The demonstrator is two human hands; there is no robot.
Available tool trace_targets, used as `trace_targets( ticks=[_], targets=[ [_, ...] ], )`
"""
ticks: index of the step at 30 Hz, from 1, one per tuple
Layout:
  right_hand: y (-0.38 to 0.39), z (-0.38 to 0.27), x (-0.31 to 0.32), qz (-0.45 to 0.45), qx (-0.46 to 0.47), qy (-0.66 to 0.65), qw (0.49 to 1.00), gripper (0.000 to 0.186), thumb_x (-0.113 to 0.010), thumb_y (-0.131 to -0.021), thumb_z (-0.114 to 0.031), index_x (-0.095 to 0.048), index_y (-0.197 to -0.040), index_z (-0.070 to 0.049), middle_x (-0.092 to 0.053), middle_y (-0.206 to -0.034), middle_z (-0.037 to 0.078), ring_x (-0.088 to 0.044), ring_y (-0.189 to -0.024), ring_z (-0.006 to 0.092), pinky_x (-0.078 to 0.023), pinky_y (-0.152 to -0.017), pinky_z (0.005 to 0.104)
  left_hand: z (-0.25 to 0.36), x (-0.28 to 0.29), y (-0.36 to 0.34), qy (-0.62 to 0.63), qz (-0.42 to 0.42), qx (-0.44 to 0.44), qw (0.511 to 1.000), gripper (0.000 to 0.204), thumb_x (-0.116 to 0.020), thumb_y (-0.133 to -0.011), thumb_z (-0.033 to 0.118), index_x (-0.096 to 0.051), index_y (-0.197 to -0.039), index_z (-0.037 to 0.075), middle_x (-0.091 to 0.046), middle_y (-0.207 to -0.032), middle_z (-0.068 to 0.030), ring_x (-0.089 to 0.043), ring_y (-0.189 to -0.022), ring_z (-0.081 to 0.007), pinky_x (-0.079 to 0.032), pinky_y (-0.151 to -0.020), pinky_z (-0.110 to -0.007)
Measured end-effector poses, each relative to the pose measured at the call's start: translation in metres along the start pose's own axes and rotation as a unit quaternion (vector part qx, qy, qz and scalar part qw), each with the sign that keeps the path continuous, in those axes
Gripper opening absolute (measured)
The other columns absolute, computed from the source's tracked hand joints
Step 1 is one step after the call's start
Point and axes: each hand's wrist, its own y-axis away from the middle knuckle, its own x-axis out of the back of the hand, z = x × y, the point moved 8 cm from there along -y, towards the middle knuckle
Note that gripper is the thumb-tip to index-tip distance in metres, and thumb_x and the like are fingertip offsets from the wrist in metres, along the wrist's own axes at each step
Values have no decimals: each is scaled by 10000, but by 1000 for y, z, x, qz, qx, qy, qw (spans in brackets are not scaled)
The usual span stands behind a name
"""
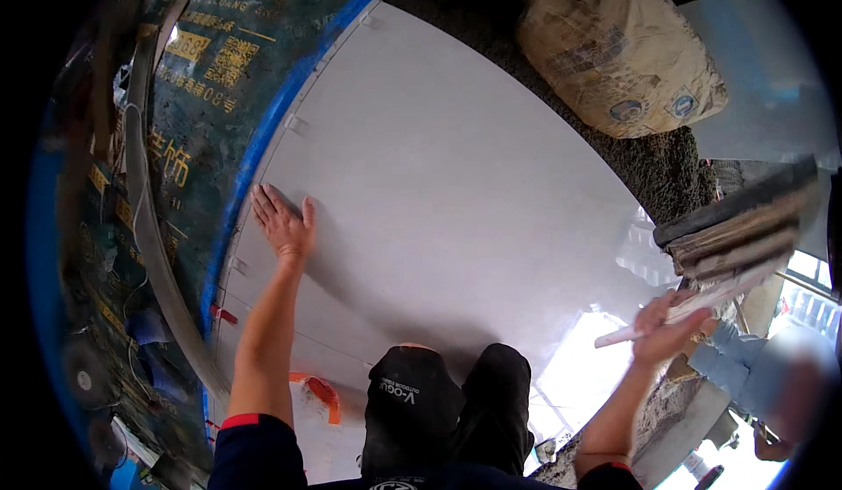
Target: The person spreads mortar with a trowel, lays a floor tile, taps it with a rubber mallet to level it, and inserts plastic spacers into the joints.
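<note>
A large pale grey tile [456, 174] lies in front of my knees. On its left part, close to the edge, my left hand [282, 222] rests flat with the fingers stretched out. My right hand [665, 325] is closed around the pale strip-like handle of a wide tool [745, 231], raised off to the right. Its body is brown and ribbed with a dark far edge; blur hides its exact kind. Small clear clips [296, 124] stick up along the tile's left edge, and a red wedge [224, 314] sits farther down that seam.
Blue tape [263, 130] borders a dark green printed floor sheet [230, 38] on the left, with a grey hose [145, 192] across it. A brown paper sack [618, 51] stands on dark mortar [667, 170] beyond the tile. Another person [754, 367] is at right. An orange piece [320, 395] lies near my left knee.
</note>
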Motion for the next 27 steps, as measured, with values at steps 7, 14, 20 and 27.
trace_targets(
  ticks=[7,14,20,27],
  targets=[
    [14,250,-181,-178,-301,198,916,797,-378,-882,-792,-540,-907,-12,-488,-529,69,-477,-368,193,-413,-349,352,5,4,-8,9,-16,-11,1000,918,-533,-911,538,-216,-1496,-94,-211,-1570,-265,-149,-1480,-391,-104,-1208,-468],
    [-31,33,-157,-239,-154,171,943,565,-398,-968,-660,-527,-973,-110,-445,-593,-15,-349,-406,69,-315,-389,204,-13,-2,-2,17,-19,13,1000,936,-519,-902,556,-205,-1501,-91,-196,-1573,-269,-129,-1485,-394,-98,-1208,-472],
    [10,144,-103,-27,-46,61,997,537,-378,-977,-640,-520,-966,-123,-474,-628,0,-418,-437,101,-338,-388,247,8,5,-11,15,-20,0,1000,939,-504,-899,573,-234,-1483,-111,-201,-1562,-289,-139,-1478,-410,-83,-1210,-474],
    [-21,135,-340,-417,-207,284,838,621,-428,-969,-643,-545,-1064,-40,-476,-600,9,-403,-399,106,-361,-369,264,4,4,-4,42,-20,4,999,930,-509,-900,565,-242,-1478,-113,-207,-1558,-290,-144,-1475,-415,-94,-1209,-477]
  ],
)
